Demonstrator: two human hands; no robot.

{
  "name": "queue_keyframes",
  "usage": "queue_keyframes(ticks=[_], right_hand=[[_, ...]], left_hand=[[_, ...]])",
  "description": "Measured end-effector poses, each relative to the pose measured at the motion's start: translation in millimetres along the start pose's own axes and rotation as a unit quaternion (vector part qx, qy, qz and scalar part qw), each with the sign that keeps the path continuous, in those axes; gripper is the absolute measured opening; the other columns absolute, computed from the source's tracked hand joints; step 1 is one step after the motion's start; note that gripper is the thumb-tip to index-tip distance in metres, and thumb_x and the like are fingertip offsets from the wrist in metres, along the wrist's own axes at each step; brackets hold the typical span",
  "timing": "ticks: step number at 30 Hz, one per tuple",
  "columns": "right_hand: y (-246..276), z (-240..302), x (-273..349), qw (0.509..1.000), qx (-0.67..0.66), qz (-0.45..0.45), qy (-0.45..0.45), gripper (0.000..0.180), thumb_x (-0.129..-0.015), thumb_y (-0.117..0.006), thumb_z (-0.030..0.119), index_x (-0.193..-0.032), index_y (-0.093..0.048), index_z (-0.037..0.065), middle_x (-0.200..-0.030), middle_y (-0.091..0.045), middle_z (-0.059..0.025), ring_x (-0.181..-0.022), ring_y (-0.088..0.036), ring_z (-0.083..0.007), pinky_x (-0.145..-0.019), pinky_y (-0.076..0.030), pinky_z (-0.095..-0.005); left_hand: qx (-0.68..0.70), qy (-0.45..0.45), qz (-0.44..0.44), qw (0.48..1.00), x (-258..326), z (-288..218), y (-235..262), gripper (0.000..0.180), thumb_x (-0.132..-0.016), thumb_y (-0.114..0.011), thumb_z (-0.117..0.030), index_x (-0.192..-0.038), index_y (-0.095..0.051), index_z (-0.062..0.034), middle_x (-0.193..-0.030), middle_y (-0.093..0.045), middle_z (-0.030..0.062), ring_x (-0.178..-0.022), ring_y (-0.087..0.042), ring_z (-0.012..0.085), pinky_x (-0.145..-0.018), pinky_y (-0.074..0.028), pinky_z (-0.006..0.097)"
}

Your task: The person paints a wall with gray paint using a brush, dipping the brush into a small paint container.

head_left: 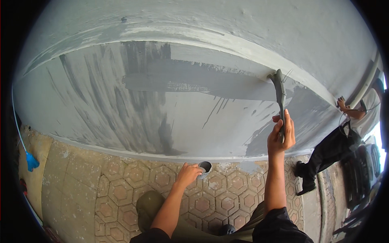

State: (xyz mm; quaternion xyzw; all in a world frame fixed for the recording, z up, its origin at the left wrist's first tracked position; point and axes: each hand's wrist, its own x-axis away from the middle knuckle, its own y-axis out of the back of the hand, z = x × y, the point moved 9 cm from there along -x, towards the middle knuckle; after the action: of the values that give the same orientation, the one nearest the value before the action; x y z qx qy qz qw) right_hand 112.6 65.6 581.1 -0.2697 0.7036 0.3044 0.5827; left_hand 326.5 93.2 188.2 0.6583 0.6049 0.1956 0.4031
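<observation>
My right hand (282, 135) is raised and closed round the long handle of a paintbrush (280, 90). The brush's head meets the wall just below a pale ledge, at the right end of a wet-looking dark grey band (182, 77). Low down, my left hand (187, 175) grips the rim of a small cup (205, 166) with dark grey paint inside. The cup is held above the paving, close to the wall's foot. Streaks and drips of darker grey mark the lighter grey wall (202, 125).
Hexagon-patterned paving (214, 182) runs along the wall. A co-worker (344, 137) in dark trousers stands at the right, one hand at the wall. A blue broom (31, 161) with a thin handle leans at the far left. Dark vehicle-like shapes (360, 174) stand behind the co-worker.
</observation>
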Motion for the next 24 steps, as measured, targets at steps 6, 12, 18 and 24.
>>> queue_keyframes(ticks=[6, 12, 18, 24], right_hand=[[-46.6, 44.6, 66.3, 0.985, -0.045, 0.153, 0.069, 0.052, -0.080, -0.074, -0.009, -0.132, -0.073, -0.003, -0.101, -0.072, -0.0218, -0.069, -0.069, -0.0246, -0.060, -0.057, -0.0328], [-66.1, 84.5, 121.0, 0.932, -0.113, 0.333, 0.082, 0.062, -0.082, -0.079, -0.001, -0.143, -0.068, 0.007, -0.103, -0.070, -0.0163, -0.072, -0.067, -0.0216, -0.059, -0.057, -0.0327], [-77.2, 81.4, 95.6, 0.858, -0.151, 0.478, 0.111, 0.067, -0.085, -0.078, 0.007, -0.149, -0.061, 0.014, -0.085, -0.058, -0.0024, -0.065, -0.062, -0.0188, -0.056, -0.055, -0.0362], [-91.5, 89.9, 80.1, 0.838, -0.189, 0.504, 0.088, 0.059, -0.091, -0.074, 0.011, -0.149, -0.061, 0.015, -0.089, -0.061, -0.0062, -0.066, -0.065, -0.0260, -0.059, -0.058, -0.0391]], left_hand=[[0.012, -0.003, -0.031, 0.999, -4.3, -5.0, 4.0, 0.014, -0.094, -0.076, -0.025, -0.103, -0.083, -0.0163, -0.095, -0.073, 0.0001, -0.086, -0.065, 0.0225, -0.089, -0.041, 0.039], [-0.017, 0.001, -0.004, 1.000, -1.6, -4.7, 1.3, 0.015, -0.094, -0.076, -0.025, -0.104, -0.083, -0.0164, -0.097, -0.074, 0.0003, -0.087, -0.065, 0.0225, -0.090, -0.041, 0.039], [0.006, 0.020, -0.007, 1.000, 10.7, 3.1, 6.6, 0.013, -0.096, -0.074, -0.022, -0.103, -0.083, -0.0161, -0.096, -0.073, 0.0002, -0.089, -0.066, 0.0229, -0.091, -0.041, 0.041], [-0.023, 0.031, 0.041, 0.998, 16.6, 13.1, -7.3, 0.013, -0.096, -0.074, -0.023, -0.104, -0.082, -0.0179, -0.095, -0.071, 0.0003, -0.090, -0.066, 0.0229, -0.093, -0.040, 0.042]])
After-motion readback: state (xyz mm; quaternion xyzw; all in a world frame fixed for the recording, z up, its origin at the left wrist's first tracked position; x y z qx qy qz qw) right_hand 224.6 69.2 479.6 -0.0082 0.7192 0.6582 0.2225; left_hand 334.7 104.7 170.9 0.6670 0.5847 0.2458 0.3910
